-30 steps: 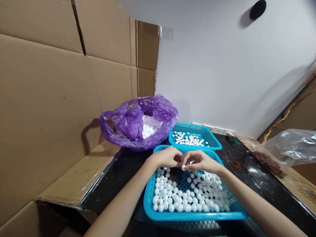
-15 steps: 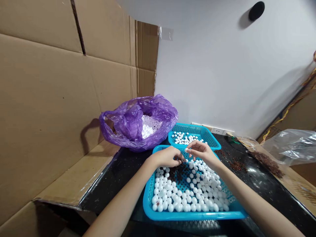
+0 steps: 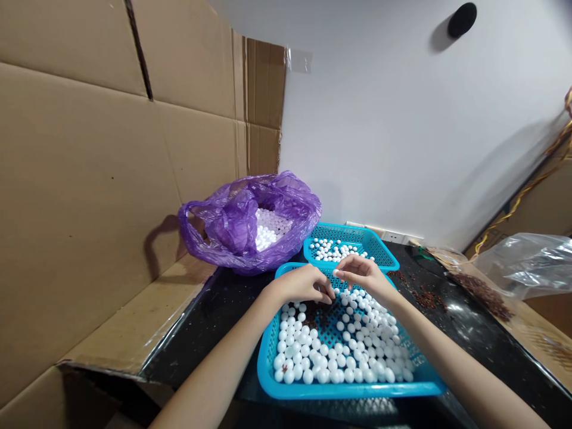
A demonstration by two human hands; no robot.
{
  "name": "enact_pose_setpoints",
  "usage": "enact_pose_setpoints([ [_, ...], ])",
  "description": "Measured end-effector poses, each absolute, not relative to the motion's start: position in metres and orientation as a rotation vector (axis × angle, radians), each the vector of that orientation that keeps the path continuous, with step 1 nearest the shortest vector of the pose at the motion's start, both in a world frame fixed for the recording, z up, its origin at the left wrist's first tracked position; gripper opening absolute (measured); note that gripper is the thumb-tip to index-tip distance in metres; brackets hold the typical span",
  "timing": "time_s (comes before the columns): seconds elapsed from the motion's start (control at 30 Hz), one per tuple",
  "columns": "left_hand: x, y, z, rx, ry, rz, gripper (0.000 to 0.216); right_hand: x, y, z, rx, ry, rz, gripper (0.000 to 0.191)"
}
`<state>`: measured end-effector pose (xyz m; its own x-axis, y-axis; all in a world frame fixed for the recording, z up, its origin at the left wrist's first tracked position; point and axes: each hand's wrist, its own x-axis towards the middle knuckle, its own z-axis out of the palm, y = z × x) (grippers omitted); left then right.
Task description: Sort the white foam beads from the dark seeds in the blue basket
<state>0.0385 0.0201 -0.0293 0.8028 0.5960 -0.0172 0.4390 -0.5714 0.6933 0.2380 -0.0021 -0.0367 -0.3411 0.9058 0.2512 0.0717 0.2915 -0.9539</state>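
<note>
Over the far part of the front blue plastic basket (image 3: 353,390), my right hand (image 3: 364,275) pinches a small white ball (image 3: 336,273) between thumb and fingertips. My left hand (image 3: 306,285) is low over the same basket, just left of it, fingers curled and pressed together; whatever they hold is hidden. Many loose white balls (image 3: 378,342) lie in this basket, heaped toward the near and right sides. Small dark reddish-brown pieces (image 3: 315,316) lie beneath my left hand. One star-shaped brown piece (image 3: 285,369) rests among the balls at the near left.
Behind stands a second blue basket (image 3: 384,253) with white balls. A purple plastic bag (image 3: 232,232) of white balls sits at the left. Brown bits (image 3: 429,297) are scattered on the black tabletop (image 3: 201,333). Cardboard (image 3: 89,179) walls the left; clear plastic (image 3: 531,265) lies at right.
My left fingertips have drawn slightly down and closer together. The right hand keeps its pinch on the white ball, nearly unmoved. The whole view has shifted very slightly.
</note>
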Motion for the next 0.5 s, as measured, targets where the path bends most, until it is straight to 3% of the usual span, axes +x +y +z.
enact_pose_setpoints([
  [0.5, 0.0408, 0.0222, -0.0255, 2.306, 0.689, 0.709, 0.016, 0.2393, 0.0001, -0.0355, -0.901, -1.547, 1.137, 0.022],
])
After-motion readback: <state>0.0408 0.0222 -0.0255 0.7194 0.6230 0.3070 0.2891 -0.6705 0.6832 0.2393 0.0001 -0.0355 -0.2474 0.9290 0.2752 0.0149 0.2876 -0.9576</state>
